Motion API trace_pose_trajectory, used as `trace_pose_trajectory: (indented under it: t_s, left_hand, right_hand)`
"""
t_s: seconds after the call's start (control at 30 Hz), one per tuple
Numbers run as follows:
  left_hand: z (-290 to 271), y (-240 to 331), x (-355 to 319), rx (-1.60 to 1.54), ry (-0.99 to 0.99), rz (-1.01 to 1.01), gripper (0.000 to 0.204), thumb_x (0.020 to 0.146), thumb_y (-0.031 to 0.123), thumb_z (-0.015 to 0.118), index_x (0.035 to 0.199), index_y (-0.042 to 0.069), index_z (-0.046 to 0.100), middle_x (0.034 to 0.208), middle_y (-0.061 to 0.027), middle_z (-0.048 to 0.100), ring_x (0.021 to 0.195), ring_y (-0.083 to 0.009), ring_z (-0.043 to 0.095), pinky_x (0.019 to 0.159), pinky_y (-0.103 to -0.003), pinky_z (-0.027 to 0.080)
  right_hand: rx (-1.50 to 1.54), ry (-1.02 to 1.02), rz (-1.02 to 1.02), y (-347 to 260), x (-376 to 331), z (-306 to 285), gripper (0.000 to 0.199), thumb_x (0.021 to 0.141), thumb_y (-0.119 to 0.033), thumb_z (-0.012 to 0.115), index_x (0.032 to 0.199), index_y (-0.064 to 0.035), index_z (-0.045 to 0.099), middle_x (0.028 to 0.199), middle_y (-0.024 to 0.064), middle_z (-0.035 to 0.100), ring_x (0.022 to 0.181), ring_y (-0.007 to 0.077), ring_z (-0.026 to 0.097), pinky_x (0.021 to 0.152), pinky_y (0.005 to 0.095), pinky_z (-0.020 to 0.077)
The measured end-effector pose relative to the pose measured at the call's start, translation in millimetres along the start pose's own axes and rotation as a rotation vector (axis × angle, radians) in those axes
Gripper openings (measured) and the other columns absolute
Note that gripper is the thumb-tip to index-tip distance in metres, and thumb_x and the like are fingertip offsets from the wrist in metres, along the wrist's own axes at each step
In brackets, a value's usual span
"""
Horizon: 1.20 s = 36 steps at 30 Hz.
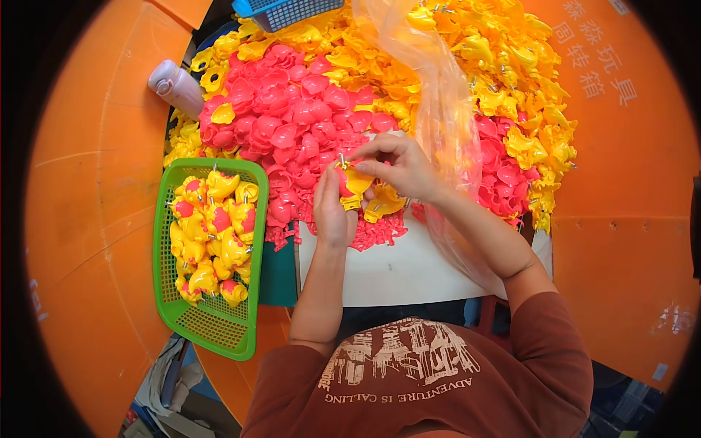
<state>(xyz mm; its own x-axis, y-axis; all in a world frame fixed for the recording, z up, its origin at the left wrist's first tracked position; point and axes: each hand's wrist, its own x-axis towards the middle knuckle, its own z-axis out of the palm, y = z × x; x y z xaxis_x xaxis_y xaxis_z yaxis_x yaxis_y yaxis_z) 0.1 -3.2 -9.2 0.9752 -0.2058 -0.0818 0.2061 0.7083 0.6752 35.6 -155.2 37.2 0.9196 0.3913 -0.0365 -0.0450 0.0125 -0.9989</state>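
Note:
My left hand [334, 215] is closed round a small yellow toy body [355, 182] with a pink patch, holding it above the front of the pile. A metal pin [342, 158] sticks up from its top. My right hand [398, 164] reaches in from the right, thumb and forefinger pressed against the upper edge of the same toy body. Just below that hand is a loose yellow shell piece [385, 204]; whether its other fingers touch it I cannot tell. Pink plastic shells [281, 109] lie heaped beyond my hands.
A green basket [255, 292] of assembled yellow-and-pink pieces stands at the left. Yellow shells [511, 66] cover the far side, with a clear plastic bag [445, 109] across them. A pale bottle [177, 87], a blue basket [299, 16] and orange panels [621, 160] edge the white work surface [394, 274].

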Motion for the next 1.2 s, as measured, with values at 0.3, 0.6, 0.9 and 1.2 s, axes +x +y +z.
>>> trace_pose_trajectory:
  t_s: [0.3, 0.6, 0.9, 1.2]
  left_hand:
    - [7.3, -3.6, 6.4, -0.219, 0.041, -0.041, 0.038, 0.098, 0.034, 0.029, 0.117, 0.005, 0.046, 0.101, -0.0100, 0.059, 0.080, -0.0207, 0.059, 0.066, -0.031, 0.048]
    - [16.6, 0.4, -0.1, -0.110, 0.099, 0.164, 0.032, 0.098, 0.026, 0.034, 0.121, 0.004, 0.040, 0.109, -0.0095, 0.055, 0.092, -0.0203, 0.058, 0.076, -0.035, 0.050]
    - [23.4, 5.6, -6.8, -0.225, -0.043, 0.117, 0.032, 0.099, 0.025, 0.033, 0.125, 0.006, 0.037, 0.118, -0.0112, 0.050, 0.105, -0.0209, 0.054, 0.087, -0.035, 0.048]
    - [23.2, 5.0, -9.0, -0.121, -0.047, 0.120, 0.039, 0.099, 0.030, 0.029, 0.128, 0.005, 0.036, 0.122, -0.0126, 0.048, 0.109, -0.0221, 0.052, 0.090, -0.037, 0.047]
  right_hand:
    - [-1.818, 0.395, -0.332, 41.5, 63.5, -75.8, 0.014, 0.072, -0.008, 0.055, 0.081, -0.0069, 0.066, 0.082, 0.0113, 0.065, 0.075, 0.0278, 0.062, 0.069, 0.0335, 0.0498]
    - [-0.791, 0.473, -0.236, -13.9, 15.6, -29.7, 0.024, 0.075, -0.015, 0.064, 0.092, 0.0019, 0.063, 0.064, 0.0085, 0.061, 0.058, 0.0253, 0.061, 0.056, 0.0332, 0.0494]
    - [-0.798, 0.211, -0.454, -22.1, -26.2, 21.3, 0.042, 0.066, -0.018, 0.078, 0.102, -0.0021, 0.064, 0.114, 0.0165, 0.057, 0.097, 0.0253, 0.058, 0.075, 0.0323, 0.0483]
    - [-0.758, 0.173, -0.469, -21.8, -36.4, 15.7, 0.047, 0.068, -0.016, 0.077, 0.110, -0.0025, 0.061, 0.123, 0.0170, 0.053, 0.111, 0.0307, 0.054, 0.089, 0.0360, 0.0445]
